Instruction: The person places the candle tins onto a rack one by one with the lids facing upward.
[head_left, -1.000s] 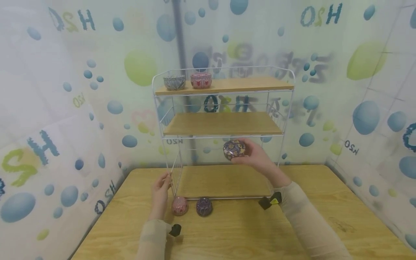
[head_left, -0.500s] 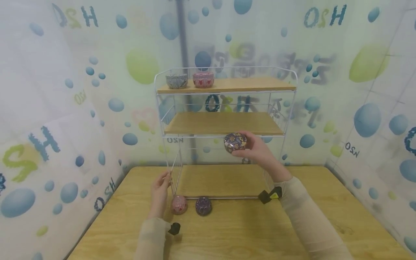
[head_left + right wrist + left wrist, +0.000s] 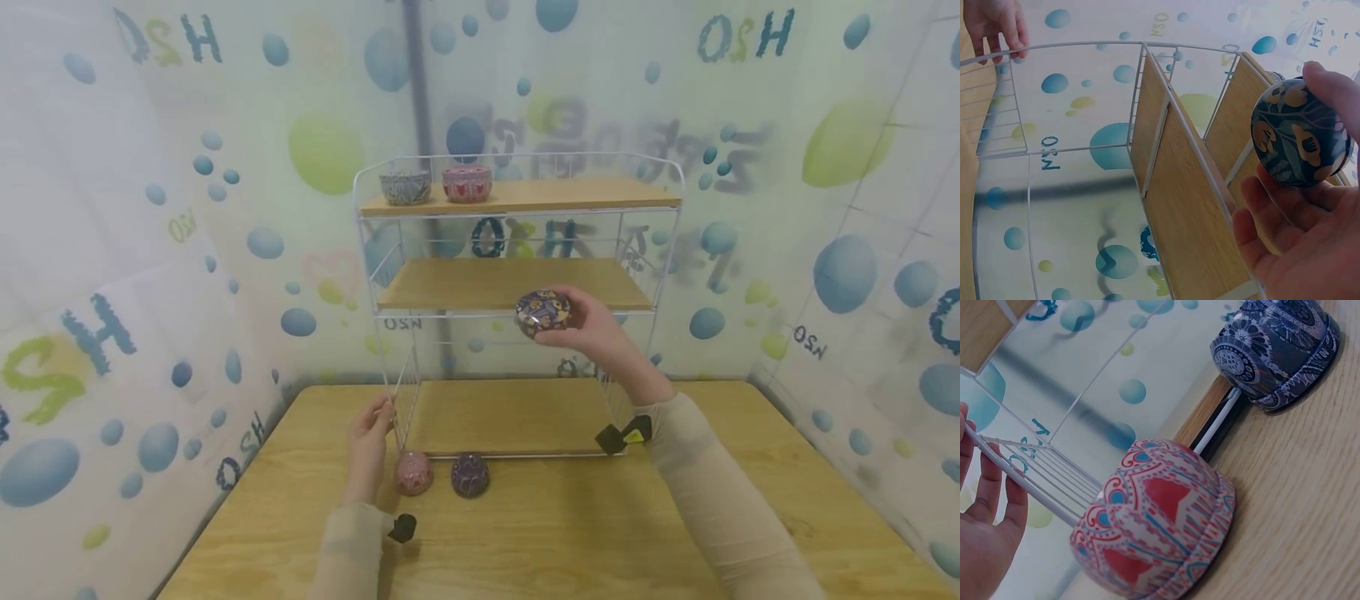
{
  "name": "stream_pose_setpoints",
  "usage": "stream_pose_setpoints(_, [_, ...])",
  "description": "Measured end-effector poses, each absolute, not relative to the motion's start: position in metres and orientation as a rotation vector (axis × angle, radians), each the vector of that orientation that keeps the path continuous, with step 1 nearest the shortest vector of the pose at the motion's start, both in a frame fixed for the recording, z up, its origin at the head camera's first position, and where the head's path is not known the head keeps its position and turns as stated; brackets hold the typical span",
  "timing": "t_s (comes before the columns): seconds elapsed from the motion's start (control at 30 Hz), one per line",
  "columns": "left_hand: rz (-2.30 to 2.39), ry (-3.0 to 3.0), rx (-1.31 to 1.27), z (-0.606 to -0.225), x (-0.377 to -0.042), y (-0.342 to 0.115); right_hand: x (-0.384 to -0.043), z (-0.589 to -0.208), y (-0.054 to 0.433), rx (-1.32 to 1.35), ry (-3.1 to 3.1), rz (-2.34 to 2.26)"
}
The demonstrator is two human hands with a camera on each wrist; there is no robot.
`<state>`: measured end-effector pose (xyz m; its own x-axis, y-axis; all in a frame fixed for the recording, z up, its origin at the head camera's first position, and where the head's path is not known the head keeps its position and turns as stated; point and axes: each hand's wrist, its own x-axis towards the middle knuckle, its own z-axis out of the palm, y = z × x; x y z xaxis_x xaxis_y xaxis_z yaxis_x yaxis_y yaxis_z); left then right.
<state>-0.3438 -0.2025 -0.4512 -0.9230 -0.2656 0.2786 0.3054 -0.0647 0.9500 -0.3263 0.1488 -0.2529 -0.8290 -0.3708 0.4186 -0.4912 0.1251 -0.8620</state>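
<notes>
My right hand (image 3: pixel 592 329) holds a small round tin (image 3: pixel 542 312) with a dark blue and yellow floral print. The tin is in front of the middle shelf's front edge; thumb and fingers grip its sides in the right wrist view. My left hand (image 3: pixel 370 442) grips the white wire side post (image 3: pixel 1029 484) of the shelf rack, fingers curled around it, low on the left. Beside that hand, a red and pink patterned tin (image 3: pixel 1160 519) rests dome-up on the table. A dark purple-blue patterned tin (image 3: pixel 470 476) stands to its right, near the rack's bottom front bar.
The white wire rack has wooden top, middle (image 3: pixel 517 283) and bottom (image 3: pixel 517 417) boards. A grey patterned tin (image 3: pixel 406 188) and a pink one with red hearts (image 3: pixel 467 183) sit on the left of the top board (image 3: pixel 585 193). Patterned sheeting surrounds the wooden table (image 3: pixel 540 533).
My right hand has raised the floral tin from below the middle shelf to the level of its front edge. The left hand stays on the post.
</notes>
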Motion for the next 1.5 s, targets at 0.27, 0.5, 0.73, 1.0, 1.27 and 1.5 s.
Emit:
stream_pose_setpoints(0.27, [-2.063, -1.845, -0.043, -0.441, -0.337, -0.201, -0.329, -0.236, 0.147, 0.902, -2.258, 1.828])
stream_pose_setpoints(0.5, [-2.044, -1.852, -0.022, -0.453, -0.348, -0.201, -0.33, -0.223, 0.148, 0.899, -2.233, 1.842])
stream_pose_setpoints(0.73, [-2.015, -1.901, -0.011, -0.453, -0.347, -0.199, -0.331, -0.212, 0.149, 0.877, -2.231, 1.792])
stream_pose_setpoints(1.0, [-2.036, -1.863, -0.032, -0.452, -0.348, -0.2, -0.331, -0.194, 0.145, 0.797, -2.276, 1.708])
stream_pose_setpoints(1.27, [-2.031, -1.894, -0.02, -0.453, -0.346, -0.204, -0.33, -0.181, 0.141, 0.81, -2.221, 1.739])
stream_pose_setpoints(1.5, [-2.011, -1.899, -0.01, -0.454, -0.346, -0.205, -0.33, -0.172, 0.141, 0.8, -2.251, 1.667])
